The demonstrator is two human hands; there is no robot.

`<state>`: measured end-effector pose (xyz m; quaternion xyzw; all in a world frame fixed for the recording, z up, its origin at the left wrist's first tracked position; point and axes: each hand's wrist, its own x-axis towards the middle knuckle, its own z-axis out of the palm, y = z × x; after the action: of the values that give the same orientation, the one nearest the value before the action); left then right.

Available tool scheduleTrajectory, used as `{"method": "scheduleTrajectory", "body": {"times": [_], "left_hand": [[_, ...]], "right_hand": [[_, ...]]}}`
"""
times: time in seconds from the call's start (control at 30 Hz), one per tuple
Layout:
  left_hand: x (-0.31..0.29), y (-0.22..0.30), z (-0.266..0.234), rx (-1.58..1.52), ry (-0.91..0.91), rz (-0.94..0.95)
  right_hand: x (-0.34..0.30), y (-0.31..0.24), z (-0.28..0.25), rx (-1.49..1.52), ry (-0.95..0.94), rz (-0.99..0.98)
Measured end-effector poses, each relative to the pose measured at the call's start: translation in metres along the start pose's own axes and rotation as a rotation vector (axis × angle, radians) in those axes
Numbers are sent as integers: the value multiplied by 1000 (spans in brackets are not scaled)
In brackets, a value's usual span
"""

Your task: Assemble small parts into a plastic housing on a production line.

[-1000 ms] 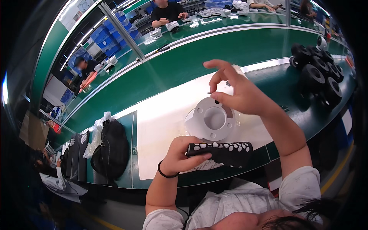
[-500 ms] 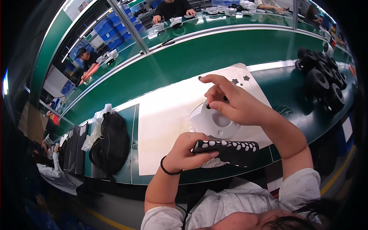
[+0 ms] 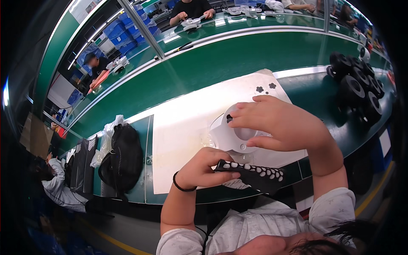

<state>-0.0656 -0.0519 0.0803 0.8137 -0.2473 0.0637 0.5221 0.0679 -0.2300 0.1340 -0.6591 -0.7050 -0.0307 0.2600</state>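
My left hand point(image 3: 203, 168) pinches the left end of a black sheet point(image 3: 257, 177) with rows of white oval spots along its top edge. The sheet is bent and hangs near the front edge of the table, with some pale printed backing showing under it. Behind it, a rounded white plastic housing point(image 3: 222, 132) with a round opening rests on a white mat. My right hand point(image 3: 272, 123) is over the housing, fingers stretched out and apart. At its fingertips is a small black pad point(image 3: 229, 118), apparently against the housing; exact contact is hidden.
The white mat point(image 3: 178, 144) lies on a green table, with small black flower-shaped pieces point(image 3: 259, 89) at its far right corner. Black round parts point(image 3: 357, 89) are piled at right. A black bag point(image 3: 127, 155) lies at left. People work at a bench beyond the green partition point(image 3: 238, 57).
My right hand has come down over the housing, its fingers straightening from a raised, curled pose. The black sheet has tilted and bent more in my left hand.
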Motion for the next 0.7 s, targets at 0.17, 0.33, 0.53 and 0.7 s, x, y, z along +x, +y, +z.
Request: {"method": "scheduleTrajectory", "body": {"times": [0.17, 0.33, 0.53, 0.7], "left_hand": [[-2, -1, 0, -23, 33, -57], [0, -1, 0, -28, -2, -92], [0, 2, -4, -39, -58, -120], [2, 0, 2, -27, 29, -90]], "right_hand": [[2, 5, -8, 48, -127, -134], [7, 5, 3, 8, -178, -131], [11, 13, 9, 55, -133, -104], [10, 13, 9, 40, -114, -91]]}}
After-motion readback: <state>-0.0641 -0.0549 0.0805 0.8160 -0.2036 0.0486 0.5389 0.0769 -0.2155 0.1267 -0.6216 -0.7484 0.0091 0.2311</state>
